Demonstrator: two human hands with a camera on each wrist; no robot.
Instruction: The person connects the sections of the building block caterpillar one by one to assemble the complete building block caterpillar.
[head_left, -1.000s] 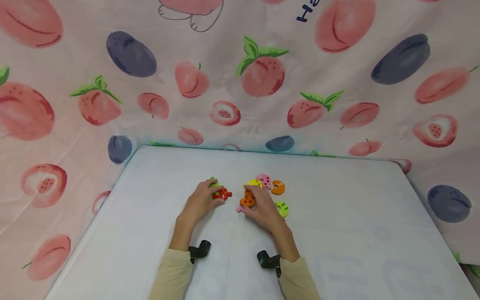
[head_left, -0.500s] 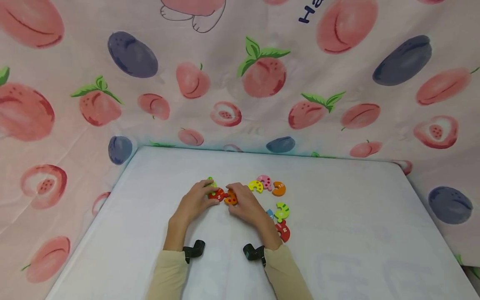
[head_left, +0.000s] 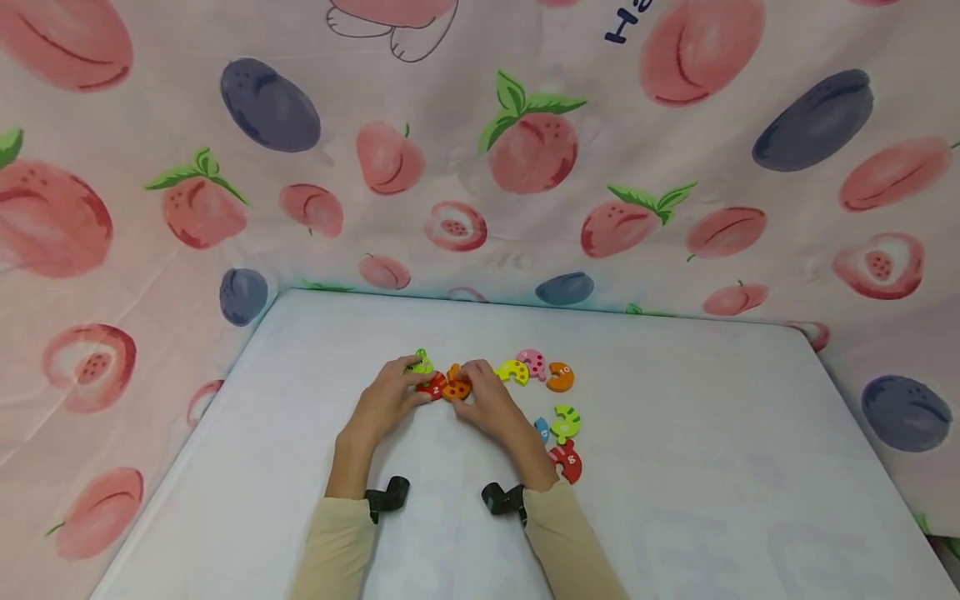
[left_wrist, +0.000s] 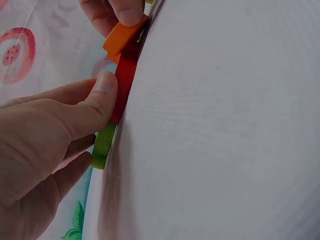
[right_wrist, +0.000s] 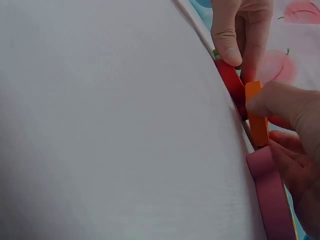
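Note:
My left hand (head_left: 382, 402) pinches the red puzzle piece (head_left: 432, 386) marked 2, which lies flat on the table. A green puzzle piece (head_left: 422, 362) adjoins the red one at its far left, partly behind the left fingers. My right hand (head_left: 489, 404) holds an orange spotted puzzle piece (head_left: 455, 388) between thumb and fingers, against the red piece's right end. In the left wrist view the orange piece (left_wrist: 122, 37) is tilted over the end of the red piece (left_wrist: 125, 82). Whether their knob and notch are fitted together, I cannot tell.
Yellow (head_left: 513, 372), pink (head_left: 532, 364) and orange (head_left: 560, 377) pieces lie right of my right hand. Nearer are a light green piece (head_left: 566, 423), a red piece (head_left: 567, 461) and a blue piece (head_left: 542, 429) partly behind the forearm. Fruit-print cloth (head_left: 450, 150) hangs behind the table.
The right hand has carried the orange spotted piece leftward to the red piece and turned it. The left hand has shifted slightly left with the red and green pieces.

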